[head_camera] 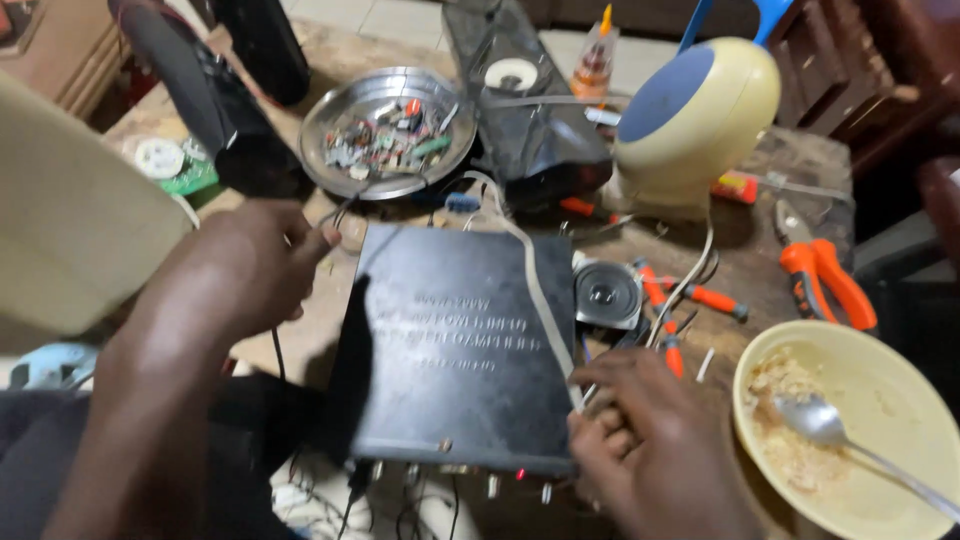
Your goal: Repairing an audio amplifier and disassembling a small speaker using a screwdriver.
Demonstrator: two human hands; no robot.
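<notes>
Bench: a worn, stained wooden bench point(780, 160) crowded with electronics parts and hand tools, seen from above; tiled floor shows beyond its far edge.
Black box: a flat black metal amplifier case point(455, 345) lies in the middle of the bench, embossed side up, its near edge carrying small knobs and a red light; loose wires hang below that edge.
Left hand: the left hand point(250, 265) sits at the case's upper left corner, fingers curled, thumb and forefinger pinching a thin dark wire point(345, 205) that loops up toward the dish.
Right hand: the right hand point(650, 440) rests at the case's lower right corner, fingers bent and touching its edge; whether it grips anything I cannot tell.
Flat cable: a pale ribbon cable point(535, 290) runs from the far side across the right part of the case down to the right hand.
Metal dish: a round steel dish point(325, 115) beyond the case holds small mixed components.
Speaker: a small round speaker driver point(605, 295) lies just beside the case's right edge.
Screwdrivers: orange-handled screwdrivers point(715, 300) lie right of the speaker driver.
Pliers: orange-handled pliers point(825, 275) lie farther right, near the bowl.
Bowl: a yellow bowl point(900, 380) with food remains and a metal spoon point(830, 425) sits at the lower right.
Round housing: a cream and blue rounded housing point(700, 105) stands at the far right.
Black casing: a black plastic casing point(530, 100) lies between the dish and the round housing.
</notes>
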